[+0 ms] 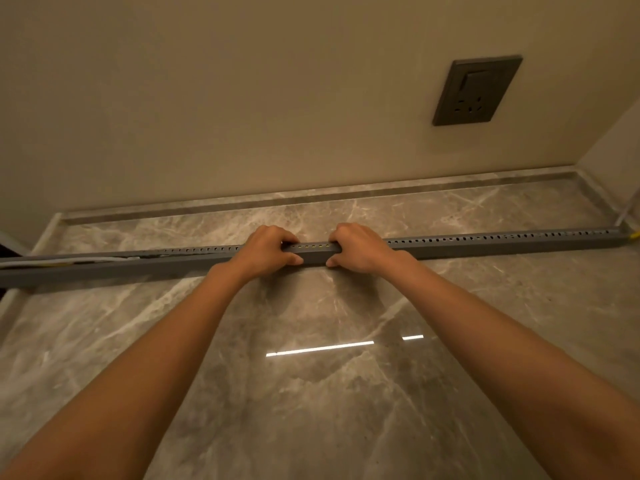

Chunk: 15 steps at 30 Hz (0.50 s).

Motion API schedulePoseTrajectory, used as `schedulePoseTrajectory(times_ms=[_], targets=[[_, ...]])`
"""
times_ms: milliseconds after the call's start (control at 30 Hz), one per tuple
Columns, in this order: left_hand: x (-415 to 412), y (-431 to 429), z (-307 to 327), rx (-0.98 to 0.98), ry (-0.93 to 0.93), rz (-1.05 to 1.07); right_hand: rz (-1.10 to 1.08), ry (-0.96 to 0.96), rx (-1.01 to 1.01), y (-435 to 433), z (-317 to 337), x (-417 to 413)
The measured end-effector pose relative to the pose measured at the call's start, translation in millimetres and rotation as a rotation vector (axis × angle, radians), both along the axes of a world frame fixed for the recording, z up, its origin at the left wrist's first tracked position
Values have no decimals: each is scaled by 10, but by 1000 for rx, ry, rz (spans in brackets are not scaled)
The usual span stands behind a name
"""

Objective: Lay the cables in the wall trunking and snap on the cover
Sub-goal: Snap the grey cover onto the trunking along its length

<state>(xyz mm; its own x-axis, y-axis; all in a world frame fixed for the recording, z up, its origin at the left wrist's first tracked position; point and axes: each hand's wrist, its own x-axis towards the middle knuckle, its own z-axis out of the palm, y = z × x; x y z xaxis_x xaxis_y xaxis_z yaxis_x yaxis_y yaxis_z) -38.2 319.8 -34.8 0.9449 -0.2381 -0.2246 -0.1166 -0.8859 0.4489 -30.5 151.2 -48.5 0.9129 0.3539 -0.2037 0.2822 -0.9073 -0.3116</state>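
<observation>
A long grey slotted trunking [485, 242] lies across the marble floor, parallel to the wall. My left hand [268, 252] and my right hand [358, 249] grip it near its middle, fingers over the top, thumbs on the front face. Yellow cable shows through the slots between my hands. At the far left the trunking top looks uncovered, and pale cables [69, 261] lie inside. A yellow cable end [634, 234] sticks out at the right end. Whether a separate cover sits under my hands I cannot tell.
A beige wall with a dark socket and switch plate [476, 91] rises behind the trunking. A marble skirting [311, 197] runs along the wall's foot. A white cable [625, 214] hangs in the right corner. The glossy marble floor [329, 375] stretches toward me.
</observation>
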Motion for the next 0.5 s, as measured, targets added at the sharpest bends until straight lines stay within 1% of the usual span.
schedulePoseTrajectory(times_ms=[200, 333, 500], targets=[[21, 569, 9, 68, 8, 26, -3, 22, 56, 510, -3, -47], [-7, 748, -30, 99, -60, -14, -61, 6, 75, 772, -16, -101], [-29, 798, -105, 145, -172, -88, -161, -48, 43, 904, -13, -174]])
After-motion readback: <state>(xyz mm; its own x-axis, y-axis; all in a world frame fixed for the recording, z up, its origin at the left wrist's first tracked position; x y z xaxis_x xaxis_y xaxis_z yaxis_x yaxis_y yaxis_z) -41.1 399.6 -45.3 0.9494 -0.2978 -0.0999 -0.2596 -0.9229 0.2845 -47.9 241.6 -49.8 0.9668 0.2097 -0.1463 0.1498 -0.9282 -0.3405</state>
